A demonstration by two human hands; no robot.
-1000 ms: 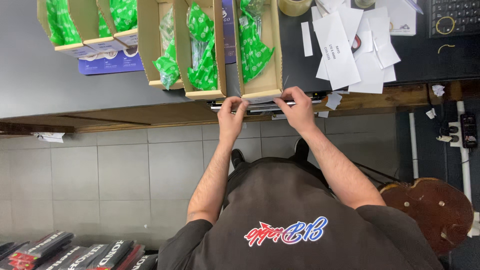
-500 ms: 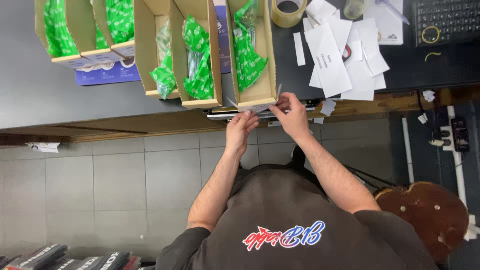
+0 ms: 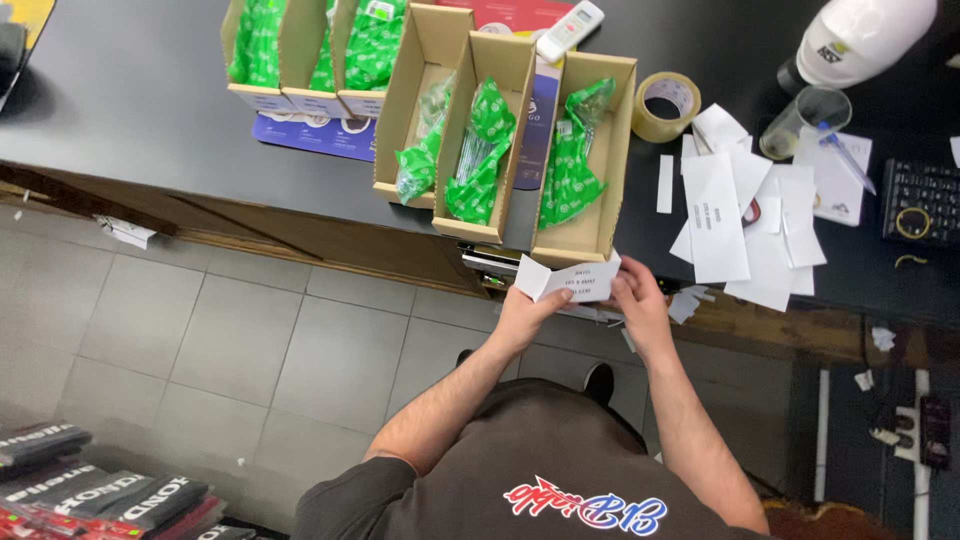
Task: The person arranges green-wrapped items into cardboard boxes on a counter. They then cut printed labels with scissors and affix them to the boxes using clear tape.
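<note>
Both hands' grip pinches paper slip btwn fingertips.

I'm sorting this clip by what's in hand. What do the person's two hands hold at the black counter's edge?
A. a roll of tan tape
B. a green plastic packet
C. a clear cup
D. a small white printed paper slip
D: the left hand and right hand pinch a small white printed paper slip between them, just in front of the open cardboard box.
</note>
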